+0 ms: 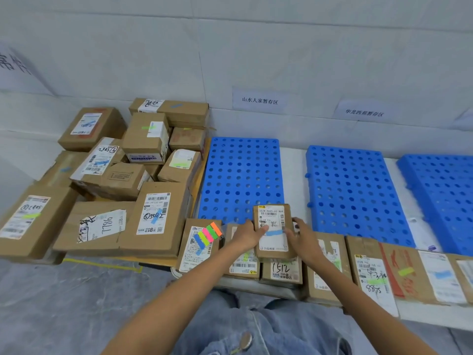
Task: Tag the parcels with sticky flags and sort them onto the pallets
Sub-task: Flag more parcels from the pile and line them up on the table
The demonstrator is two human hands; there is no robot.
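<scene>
- Brown cardboard parcel [271, 219] with a blue sticky flag [275, 233] is at 6 o'clock of the blue perforated plastic pallet [240, 175].
- Left hand [247, 235] and right hand [304, 239] grasp its two sides.

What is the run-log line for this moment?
left hand: holds small brown cardboard parcel | right hand: holds same parcel | blue sticky flag: on its label | blue perforated plastic pallet: behind parcel

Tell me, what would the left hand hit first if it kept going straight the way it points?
The left hand grips the small brown cardboard parcel, so that comes first. Beyond it lies the leftmost blue perforated plastic pallet, though depth is unclear.
</scene>
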